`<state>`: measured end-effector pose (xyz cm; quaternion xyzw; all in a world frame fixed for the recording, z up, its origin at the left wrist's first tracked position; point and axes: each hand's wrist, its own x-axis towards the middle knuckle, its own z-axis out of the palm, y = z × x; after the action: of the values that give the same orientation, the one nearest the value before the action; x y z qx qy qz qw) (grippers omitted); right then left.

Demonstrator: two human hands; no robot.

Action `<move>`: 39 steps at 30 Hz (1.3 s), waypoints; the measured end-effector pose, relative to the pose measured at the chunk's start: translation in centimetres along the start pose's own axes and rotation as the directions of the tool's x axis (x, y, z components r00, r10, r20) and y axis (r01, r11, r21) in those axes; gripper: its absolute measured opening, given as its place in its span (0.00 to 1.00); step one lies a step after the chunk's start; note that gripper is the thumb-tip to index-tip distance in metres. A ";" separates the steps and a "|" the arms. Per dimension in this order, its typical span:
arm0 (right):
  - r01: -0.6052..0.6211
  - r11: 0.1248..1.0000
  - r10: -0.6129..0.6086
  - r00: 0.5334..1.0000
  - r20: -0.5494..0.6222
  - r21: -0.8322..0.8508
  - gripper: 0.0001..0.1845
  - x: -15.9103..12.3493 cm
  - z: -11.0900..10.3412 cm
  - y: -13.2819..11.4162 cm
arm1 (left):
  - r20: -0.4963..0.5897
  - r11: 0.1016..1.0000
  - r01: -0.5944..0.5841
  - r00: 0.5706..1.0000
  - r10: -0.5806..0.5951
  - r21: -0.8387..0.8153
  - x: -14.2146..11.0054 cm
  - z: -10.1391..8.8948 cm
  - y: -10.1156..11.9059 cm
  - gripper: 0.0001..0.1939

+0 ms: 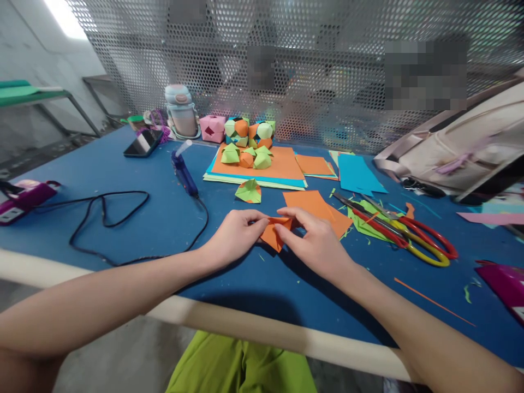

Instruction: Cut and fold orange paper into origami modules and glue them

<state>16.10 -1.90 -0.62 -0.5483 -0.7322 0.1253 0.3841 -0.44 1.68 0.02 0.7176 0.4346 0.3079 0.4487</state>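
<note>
Between both hands, just above the blue table, is a folded piece of orange paper (272, 238). My left hand (239, 233) pinches its left edge with thumb and forefinger. On the other side, my right hand (317, 240) grips the paper, its thumb lying across the front and its fingers partly hidden behind. A green folded paper piece (249, 191) with orange at its edges rests just beyond my hands. Flat orange paper (318, 209) lies behind my right hand. Several small green and orange folded pieces (246, 158) sit on an orange sheet (286, 164) atop a paper stack.
Scissors with red (393, 232) and yellow handles (429, 254) lie among green scraps at right. A blue glue gun (184, 173) stands left, its cord (104, 210) looping across the table. Behind are paper cubes (237, 131), a bottle (181, 112), a phone (143, 143) and a bag (470, 131).
</note>
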 end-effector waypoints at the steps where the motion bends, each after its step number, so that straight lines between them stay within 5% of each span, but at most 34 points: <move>1: -0.012 1.000 0.012 1.000 -0.006 0.012 0.11 0.0 -0.1 -0.1 | -0.003 1.000 -0.001 1.000 0.001 -0.004 0.0 0.0 0.0 0.13; 14: 0.172 0.985 -0.172 0.985 -0.001 0.017 0.09 -0.3 -0.3 -0.2 | 0.063 1.000 -0.017 0.998 0.016 0.014 0.0 0.1 0.4 0.12; 20: -0.070 0.986 0.068 0.998 0.014 0.153 0.11 0.1 -0.3 -0.4 | -0.032 1.000 -0.019 0.999 0.019 -0.022 0.2 0.1 0.0 0.09; 26: -0.288 0.927 0.244 0.950 0.197 0.241 0.10 0.3 -0.1 -0.6 | -0.075 0.999 -0.046 0.996 0.047 0.010 0.1 0.2 0.0 0.07; 39: -0.230 0.959 0.213 0.971 0.112 0.164 0.03 -0.2 0.4 -0.8 | -0.009 0.999 -0.038 0.999 0.038 0.016 0.0 0.5 -0.2 0.05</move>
<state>15.26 -2.23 -0.52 -0.5842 -0.6694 0.2572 0.3800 -0.10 1.58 -0.37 0.7278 0.4253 0.3165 0.4350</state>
